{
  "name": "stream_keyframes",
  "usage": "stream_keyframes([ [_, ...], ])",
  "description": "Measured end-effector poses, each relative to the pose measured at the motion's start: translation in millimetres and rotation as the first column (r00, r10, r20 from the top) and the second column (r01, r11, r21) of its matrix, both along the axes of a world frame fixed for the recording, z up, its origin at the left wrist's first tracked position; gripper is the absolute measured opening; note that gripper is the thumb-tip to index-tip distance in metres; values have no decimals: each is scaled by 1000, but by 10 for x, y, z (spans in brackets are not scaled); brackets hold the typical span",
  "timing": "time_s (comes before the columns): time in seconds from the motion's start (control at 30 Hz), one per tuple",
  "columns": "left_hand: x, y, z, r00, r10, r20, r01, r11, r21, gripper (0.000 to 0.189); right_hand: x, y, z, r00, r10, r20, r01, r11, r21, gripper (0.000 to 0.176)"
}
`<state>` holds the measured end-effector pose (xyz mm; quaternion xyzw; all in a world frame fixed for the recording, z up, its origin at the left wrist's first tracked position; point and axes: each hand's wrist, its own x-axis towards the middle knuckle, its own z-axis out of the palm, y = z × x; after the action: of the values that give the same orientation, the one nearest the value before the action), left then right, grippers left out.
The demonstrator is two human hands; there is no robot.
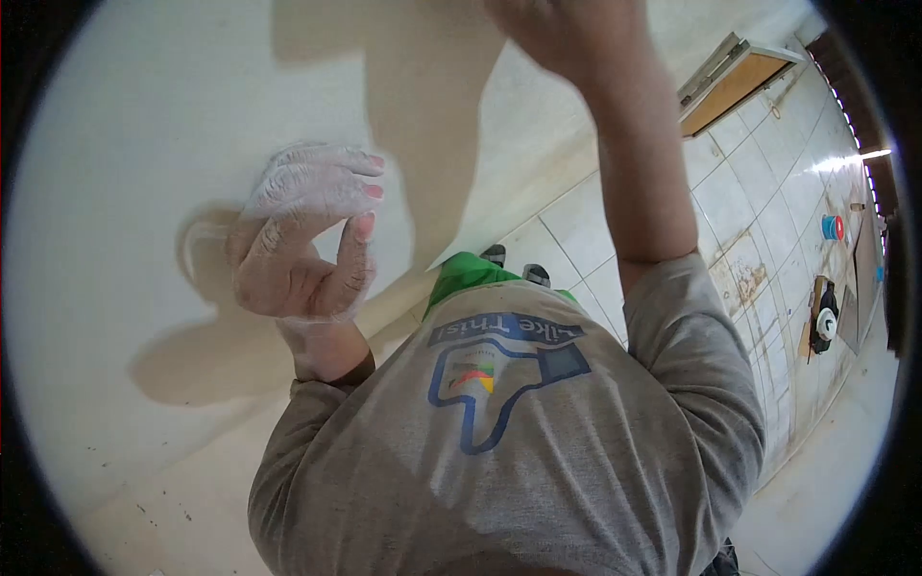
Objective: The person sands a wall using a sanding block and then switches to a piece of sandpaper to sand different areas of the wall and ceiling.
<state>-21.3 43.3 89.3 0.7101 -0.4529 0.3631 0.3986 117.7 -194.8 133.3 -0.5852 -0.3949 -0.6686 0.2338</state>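
My left hand (307, 230), coated in white powder, is in front of the pale wall (115, 221). Its fingers are loosely curved, the thumb tip close to the index fingertip, and a gap shows inside the curve with nothing visible in it. At the top edge is my right hand (567, 34), raised and a little blurred beside the same wall. Its fingers are cut off by the frame, so what they hold or touch, if anything, is hidden. Shadows of both arms fall across the wall.
Below me is a tiled floor (586, 216) with brown stains. A wooden-faced panel with a metal edge (740, 86) stands at the upper right. Farther off are a blue and red round container (832, 228) and a white round object (824, 324) on something dark.
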Motion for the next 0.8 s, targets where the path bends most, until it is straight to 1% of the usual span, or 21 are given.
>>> stream_keyframes([
  [0.03, -47, -47, -37, 999, 19, -45, -21, 998, -56, 6, -85, 33, -43, 998, 39, -39, -39, 999, 21, 59],
  [0.1, -90, -97, -28, 995, 6, -101, -18, 993, -119, 5, 12, 133, -446, 995, 38, -91, -34, 999, 42, 59],
  [0.13, -113, -119, 4, 994, -26, -109, 12, 992, -127, 5, 60, 183, -649, 993, 37, -116, -31, 998, 53, 59],
  [0.17, -116, -132, 54, 993, -59, -105, 44, 990, -136, 4, -185, 194, -679, 971, 52, -232, -40, 998, 56, 58],
  [0.27, -133, -61, 115, 975, -171, -143, 155, 981, -114, 10, -378, 193, -446, 931, 66, -359, -40, 996, 78, 57],
  [0.37, -119, -135, 232, 990, -96, -107, 78, 984, -160, 9, -372, 180, -106, 927, 119, -356, -74, 988, 137, 60],
  [0.4, -114, -162, 248, 995, -86, -49, 75, 980, -186, 8, -253, 155, -81, 938, 142, -317, -98, 984, 152, 63],
  [0.47, -74, -208, 224, 995, -65, 79, 83, 967, -241, 7, -225, 112, -79, 940, 122, -320, -74, 984, 159, 61],
  [0.53, -55, -151, 58, 986, 162, 37, -148, 956, -255, 9, -507, 203, -203, 926, 78, -369, -22, 988, 152, 51],
  [0.57, -4, -86, 78, 982, 134, 136, -112, 981, -158, 11, -566, 264, -303, 910, 59, -410, -6, 992, 129, 50],
  [0.63, 55, -2, 104, 938, 183, 293, -188, 982, -10, 17, -666, 394, -680, 872, 13, -489, 25, 997, 72, 49],
  [0.67, 46, -14, 75, 922, 222, 317, -231, 973, -8, 20, -732, 447, -843, 863, -2, -505, 27, 999, 42, 49],
  [0.7, 50, -24, 47, 904, 260, 341, -274, 962, -6, 22, -759, 500, -945, 868, -4, -497, 41, 997, 64, 58],
  [0.73, 38, -31, 10, 903, 275, 330, -280, 959, -31, 24, -799, 531, -964, 854, 0, -520, 45, 996, 73, 62],
  [0.8, 71, -76, -44, 894, 292, 340, -278, 956, -90, 25, -808, 560, -756, 839, 24, -543, 50, 991, 121, 65],
])
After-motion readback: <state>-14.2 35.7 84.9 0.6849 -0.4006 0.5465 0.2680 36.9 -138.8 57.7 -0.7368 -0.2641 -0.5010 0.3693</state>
